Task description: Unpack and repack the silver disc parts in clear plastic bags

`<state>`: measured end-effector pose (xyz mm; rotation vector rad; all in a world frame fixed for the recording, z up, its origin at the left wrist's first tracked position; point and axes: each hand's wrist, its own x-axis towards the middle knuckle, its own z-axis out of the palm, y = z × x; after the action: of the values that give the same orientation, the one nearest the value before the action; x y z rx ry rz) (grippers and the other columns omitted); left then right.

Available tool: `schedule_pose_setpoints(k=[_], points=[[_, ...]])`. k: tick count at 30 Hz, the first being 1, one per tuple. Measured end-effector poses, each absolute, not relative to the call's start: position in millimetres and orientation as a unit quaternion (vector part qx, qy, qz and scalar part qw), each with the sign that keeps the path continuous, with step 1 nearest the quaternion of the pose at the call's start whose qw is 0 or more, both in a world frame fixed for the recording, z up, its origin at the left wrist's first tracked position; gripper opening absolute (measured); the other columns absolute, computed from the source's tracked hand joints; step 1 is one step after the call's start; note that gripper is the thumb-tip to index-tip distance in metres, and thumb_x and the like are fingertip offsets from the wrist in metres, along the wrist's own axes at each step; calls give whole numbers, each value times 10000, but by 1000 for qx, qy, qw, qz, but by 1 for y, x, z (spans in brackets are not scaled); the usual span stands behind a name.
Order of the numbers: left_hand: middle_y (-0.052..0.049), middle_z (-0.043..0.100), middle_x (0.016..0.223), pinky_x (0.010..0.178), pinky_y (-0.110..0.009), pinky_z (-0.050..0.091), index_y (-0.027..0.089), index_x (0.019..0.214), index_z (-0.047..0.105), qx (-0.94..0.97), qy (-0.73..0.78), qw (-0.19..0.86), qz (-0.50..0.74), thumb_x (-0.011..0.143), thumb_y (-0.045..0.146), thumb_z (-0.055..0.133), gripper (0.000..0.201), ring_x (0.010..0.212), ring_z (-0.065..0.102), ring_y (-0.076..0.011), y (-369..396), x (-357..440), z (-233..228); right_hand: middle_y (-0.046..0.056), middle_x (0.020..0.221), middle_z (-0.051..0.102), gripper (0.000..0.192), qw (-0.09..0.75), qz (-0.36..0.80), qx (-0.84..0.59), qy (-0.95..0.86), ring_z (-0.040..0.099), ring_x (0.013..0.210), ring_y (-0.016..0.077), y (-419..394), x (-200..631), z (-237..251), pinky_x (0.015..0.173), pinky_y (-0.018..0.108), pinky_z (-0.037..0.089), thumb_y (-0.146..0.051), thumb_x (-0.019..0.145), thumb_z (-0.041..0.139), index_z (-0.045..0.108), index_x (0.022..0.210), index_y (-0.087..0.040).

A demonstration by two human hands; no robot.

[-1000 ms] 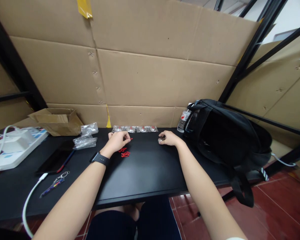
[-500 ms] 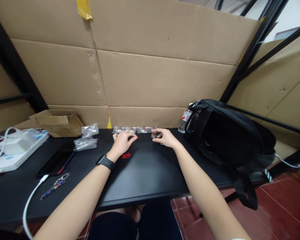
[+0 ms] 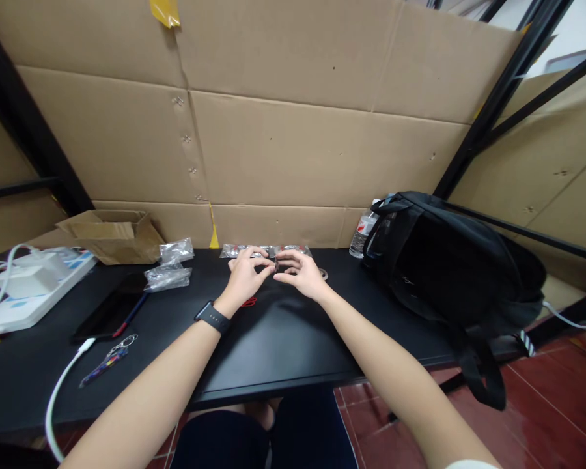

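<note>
Over the back of the desk, my left hand and my right hand meet fingertip to fingertip. A small, dark, glossy piece stands between the fingers of my right hand; its kind is too small to tell. My left thumb and index finger are pinched together at its left edge, and what they hold is hidden. Below my left hand lies a red cord, partly covered. Small clear packets with red marks lie in a row behind both hands. Just right of my right hand is a pale ring-shaped thing.
A black backpack and a water bottle stand at the right. Leftward are clear plastic bags, a paper bag, a phone, a pen, a keychain and a power strip.
My right hand has moved left with the small glossy piece, and my left hand slightly right, so they now meet. The ring-shaped thing has come into sight. The red tip at my left fingers is hidden.
</note>
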<state>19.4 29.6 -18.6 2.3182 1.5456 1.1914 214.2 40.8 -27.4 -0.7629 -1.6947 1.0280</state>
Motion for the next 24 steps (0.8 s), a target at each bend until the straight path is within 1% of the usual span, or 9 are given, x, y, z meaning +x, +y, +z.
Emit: schedule_pose_setpoints(k=[3, 7, 11, 14, 16, 19, 21, 24], points=[[-35, 628, 1234, 1030, -468, 344, 287, 865, 787, 761, 520, 40, 387, 907, 356, 649, 160, 1215, 510, -291, 27, 21, -17, 70, 1163, 707, 500, 499, 430, -311, -685, 712, 1076, 242, 41, 213, -29, 851, 343, 587, -356, 618, 897, 632, 1024, -235], [-43, 635, 1201, 1033, -458, 337, 273, 838, 779, 760, 514, 21, 397, 905, 326, 657, 149, 1188, 520, -276, 23, 23, -15, 66, 1148, 717, 450, 513, 444, -309, -666, 724, 1037, 239, 40, 211, -30, 884, 364, 590, -372, 597, 905, 616, 907, -221], [-49, 651, 1155, 999, -459, 340, 269, 827, 781, 764, 491, -12, 418, 895, 301, 676, 129, 1176, 528, -278, 22, 24, -16, 62, 1115, 724, 428, 510, 470, -318, -646, 737, 981, 231, 37, 210, -28, 916, 381, 589, -412, 608, 895, 622, 862, -202], [-63, 664, 1135, 956, -468, 337, 268, 836, 783, 770, 467, -56, 432, 889, 281, 693, 105, 1171, 526, -290, 22, 24, -17, 46, 1040, 736, 401, 513, 480, -327, -632, 741, 944, 222, 36, 209, -28, 918, 367, 578, -436, 632, 881, 648, 847, -191], [-70, 670, 1146, 942, -475, 328, 264, 853, 781, 780, 446, -94, 429, 890, 264, 698, 90, 1183, 521, -296, 21, 23, -17, 30, 950, 742, 378, 515, 478, -333, -628, 742, 896, 209, 36, 207, -28, 890, 349, 575, -442, 649, 872, 669, 837, -186], [-75, 671, 1198, 947, -492, 309, 259, 888, 773, 800, 420, -141, 405, 912, 225, 665, 116, 1218, 507, -305, 18, 22, -14, 29, 848, 742, 351, 509, 488, -347, -619, 738, 819, 191, 37, 206, -31, 777, 301, 571, -466, 695, 844, 688, 817, -175], [-78, 669, 1225, 952, -500, 298, 255, 906, 765, 808, 412, -157, 390, 930, 208, 635, 140, 1229, 506, -307, 15, 23, -12, 40, 832, 745, 361, 498, 514, -355, -601, 741, 809, 190, 38, 206, -32, 713, 269, 554, -486, 715, 830, 689, 818, -169], [-80, 667, 1226, 946, -503, 295, 252, 909, 756, 808, 421, -156, 381, 949, 222, 613, 151, 1225, 509, -303, 14, 24, -11, 52, 863, 746, 399, 477, 563, -346, -579, 747, 808, 183, 40, 209, -32, 694, 251, 544, -538, 752, 792, 684, 870, -173]])
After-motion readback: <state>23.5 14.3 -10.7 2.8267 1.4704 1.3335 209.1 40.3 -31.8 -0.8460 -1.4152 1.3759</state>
